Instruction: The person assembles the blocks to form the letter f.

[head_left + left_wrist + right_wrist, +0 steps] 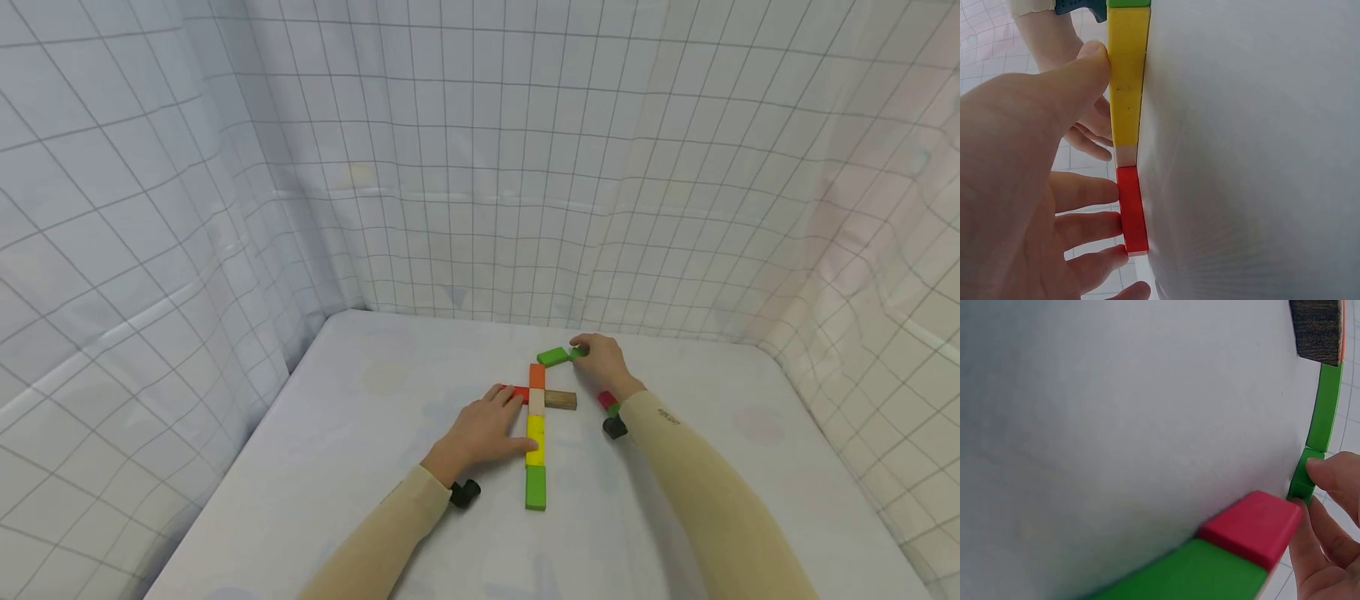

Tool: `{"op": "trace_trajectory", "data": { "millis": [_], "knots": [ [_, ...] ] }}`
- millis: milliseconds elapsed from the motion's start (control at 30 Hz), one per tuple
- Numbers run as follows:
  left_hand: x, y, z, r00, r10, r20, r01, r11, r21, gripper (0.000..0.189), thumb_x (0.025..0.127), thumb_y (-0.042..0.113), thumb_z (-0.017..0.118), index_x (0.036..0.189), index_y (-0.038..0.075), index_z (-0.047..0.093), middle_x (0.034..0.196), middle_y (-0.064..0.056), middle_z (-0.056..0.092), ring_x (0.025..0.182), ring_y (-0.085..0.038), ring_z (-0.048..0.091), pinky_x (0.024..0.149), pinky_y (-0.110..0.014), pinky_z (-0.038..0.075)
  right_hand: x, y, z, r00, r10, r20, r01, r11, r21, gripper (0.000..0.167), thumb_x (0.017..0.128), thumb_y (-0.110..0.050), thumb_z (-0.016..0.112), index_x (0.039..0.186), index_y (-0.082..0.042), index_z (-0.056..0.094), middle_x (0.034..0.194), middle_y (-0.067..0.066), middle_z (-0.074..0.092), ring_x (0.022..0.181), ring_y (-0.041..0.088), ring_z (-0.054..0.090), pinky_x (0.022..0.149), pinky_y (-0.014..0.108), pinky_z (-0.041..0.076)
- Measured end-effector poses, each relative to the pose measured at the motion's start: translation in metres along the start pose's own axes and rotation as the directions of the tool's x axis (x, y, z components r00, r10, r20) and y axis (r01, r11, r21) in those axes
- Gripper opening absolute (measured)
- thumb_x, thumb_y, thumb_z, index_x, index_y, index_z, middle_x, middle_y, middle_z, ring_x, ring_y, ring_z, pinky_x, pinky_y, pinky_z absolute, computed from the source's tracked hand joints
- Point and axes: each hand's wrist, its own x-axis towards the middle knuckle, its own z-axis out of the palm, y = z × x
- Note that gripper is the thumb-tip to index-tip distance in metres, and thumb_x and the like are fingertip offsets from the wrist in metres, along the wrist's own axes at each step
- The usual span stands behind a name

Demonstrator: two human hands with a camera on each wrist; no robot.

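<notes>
My left hand point(480, 429) lies spread over a cross of flat blocks, its fingertips on a red block point(1133, 209) and its thumb on the yellow section point(1127, 75). The fingers look straight rather than wrapped around anything. Farther back, my right hand point(602, 362) pinches a small green block point(1300, 481) between thumb and fingers. That block sits end to end with another green block point(1325, 409), which slants off near the orange block point(537, 376) topping the cross. A pale block point(536, 402) marks the crossing, with a brown wooden block point(561, 400) on its right.
Another green block point(536, 487) forms the near end of the cross. Beside the right forearm lie a dark pink block point(606, 400) and a green one point(1179, 575), touching each other. Gridded white sheets point(480, 167) enclose the white table point(360, 433) at the back and sides.
</notes>
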Motion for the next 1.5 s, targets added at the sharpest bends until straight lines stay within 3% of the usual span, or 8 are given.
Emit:
{"op": "trace_trajectory", "data": {
  "millis": [633, 933, 1500],
  "knots": [
    [0.000, 0.000, 0.000, 1.000, 0.013, -0.010, -0.013, 1.000, 0.010, 0.092, 0.087, 0.078, 0.052, 0.151, 0.011, 0.047, 0.155, -0.009, 0.041, 0.144, -0.028, 0.035, 0.108, -0.043, 0.043, -0.003, -0.003, -0.002, 1.000, -0.010, 0.001, 0.010, 1.000, -0.019, 0.036, 0.090, -0.006, 0.070, 0.126, -0.006, 0.069, 0.117, 0.014, 0.068, 0.107, 0.029, 0.061, 0.097, 0.047, 0.049],
    [-0.001, 0.000, 0.001, 1.000, 0.006, 0.002, -0.006, 1.000, 0.000, 0.092, 0.087, 0.077, 0.052, 0.151, 0.011, 0.046, 0.156, -0.009, 0.040, 0.145, -0.028, 0.034, 0.108, -0.044, 0.043, -0.006, -0.003, -0.009, 1.000, -0.013, 0.012, 0.014, 1.000, -0.028, 0.039, 0.090, -0.006, 0.069, 0.130, -0.008, 0.067, 0.127, 0.017, 0.062, 0.116, 0.035, 0.058, 0.096, 0.050, 0.049],
    [-0.001, 0.002, 0.000, 1.000, -0.009, -0.001, 0.009, 1.000, -0.012, 0.091, 0.087, 0.077, 0.054, 0.151, 0.013, 0.047, 0.156, -0.009, 0.041, 0.145, -0.029, 0.034, 0.107, -0.045, 0.044, -0.039, -0.008, -0.034, 0.998, -0.057, -0.023, 0.056, 0.998, -0.020, 0.040, 0.093, -0.014, 0.069, 0.132, -0.007, 0.065, 0.125, 0.018, 0.062, 0.115, 0.037, 0.059, 0.094, 0.052, 0.049]
  ]
}}
